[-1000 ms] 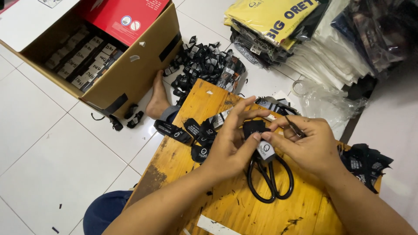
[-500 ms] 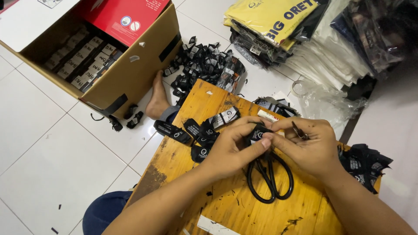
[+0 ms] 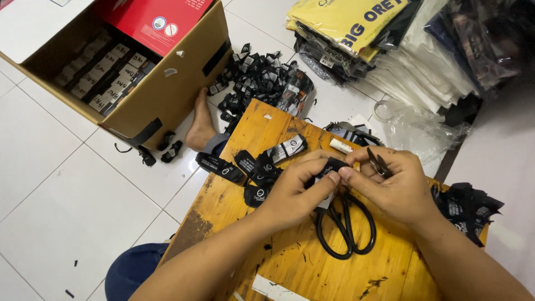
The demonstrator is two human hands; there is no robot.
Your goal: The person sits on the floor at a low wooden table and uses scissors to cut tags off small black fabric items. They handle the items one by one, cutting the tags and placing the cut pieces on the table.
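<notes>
Both hands are pinching one small black label point(image 3: 329, 167) between them, left hand point(image 3: 295, 192) and right hand point(image 3: 393, 184) fingertip to fingertip. Black scissors point(image 3: 345, 228) lie on the wooden table point(image 3: 239, 195) right under them, more labels point(image 3: 251, 164) just left.

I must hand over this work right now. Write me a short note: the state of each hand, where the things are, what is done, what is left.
Left hand and right hand: both pinch one small black label above the wooden board.
Scissors lie shut on the board under the hands.
Done: cannot tell how many; some loose labels lie on the board.
Left: a pile of labels on the floor, more beside the right arm.
</notes>
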